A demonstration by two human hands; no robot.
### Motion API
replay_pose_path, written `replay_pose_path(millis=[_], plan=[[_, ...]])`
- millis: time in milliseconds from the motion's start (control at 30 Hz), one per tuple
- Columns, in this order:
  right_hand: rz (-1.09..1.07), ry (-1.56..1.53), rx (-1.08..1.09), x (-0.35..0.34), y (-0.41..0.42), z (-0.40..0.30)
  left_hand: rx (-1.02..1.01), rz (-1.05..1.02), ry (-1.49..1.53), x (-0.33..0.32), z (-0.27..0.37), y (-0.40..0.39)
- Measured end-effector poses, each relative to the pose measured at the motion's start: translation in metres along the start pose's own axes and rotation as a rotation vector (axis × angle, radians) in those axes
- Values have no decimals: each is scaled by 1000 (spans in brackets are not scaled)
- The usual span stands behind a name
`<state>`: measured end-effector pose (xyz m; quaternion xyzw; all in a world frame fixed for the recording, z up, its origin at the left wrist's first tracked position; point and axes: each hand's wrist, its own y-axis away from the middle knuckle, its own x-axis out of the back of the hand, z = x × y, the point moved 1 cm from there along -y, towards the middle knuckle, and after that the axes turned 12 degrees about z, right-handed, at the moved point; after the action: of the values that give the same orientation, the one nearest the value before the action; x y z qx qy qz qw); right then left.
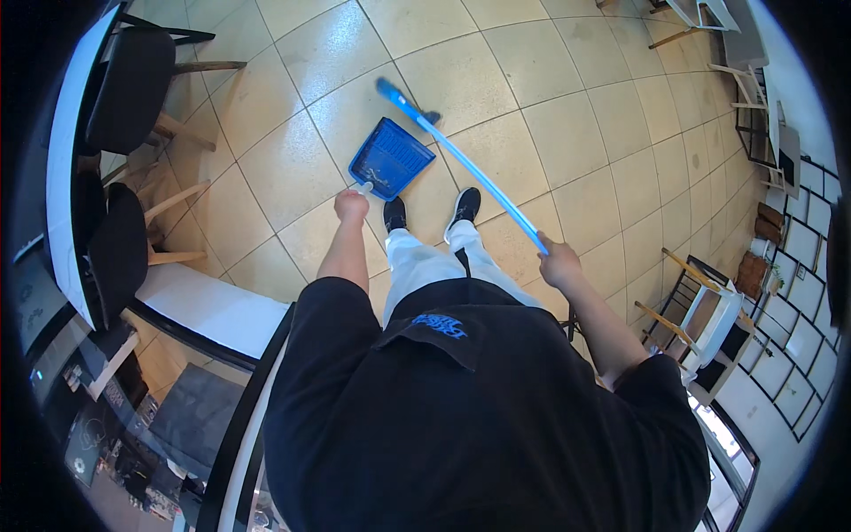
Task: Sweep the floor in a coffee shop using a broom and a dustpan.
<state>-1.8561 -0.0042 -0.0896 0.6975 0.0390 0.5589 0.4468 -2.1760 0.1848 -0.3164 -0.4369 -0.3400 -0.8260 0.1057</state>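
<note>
My left hand (352,205) is closed around the pale handle (365,188) of a blue plastic dustpan (399,150). The pan lies in front of my shoes with its ribbed lip pointing away from me; some pale debris sits near its back edge. In my right hand (560,262) is the upper end of a long light-blue broom handle (488,189). It slants away to the left, down to a blurred blue broom head (391,90) just beyond the pan. Whether the bristles touch the floor I cannot tell.
Beige floor tiles (558,60) spread ahead and to the right. Dark chairs with wooden legs (133,90) stand at a white-edged counter (63,159) on the left. A chair (711,312) and more furniture line the right wall (798,266). A glass partition (199,425) is at lower left.
</note>
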Motion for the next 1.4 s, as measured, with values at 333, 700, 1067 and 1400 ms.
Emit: replay_pose_path(millis=[333, 700, 1067, 1400], plan=[[-132, -561, -33, -16, 54, 19, 68, 7, 100, 31, -1, 10], [-105, -1014, -236, 25, 74, -26, 313, 115, 580, 90, -44, -21], [81, -992, -113, 100, -67, -57, 266, 200, 713, 117, 73, -81], [135, -840, -13, 226, -222, -76, 340, 205, 862, 133, 259, -149]])
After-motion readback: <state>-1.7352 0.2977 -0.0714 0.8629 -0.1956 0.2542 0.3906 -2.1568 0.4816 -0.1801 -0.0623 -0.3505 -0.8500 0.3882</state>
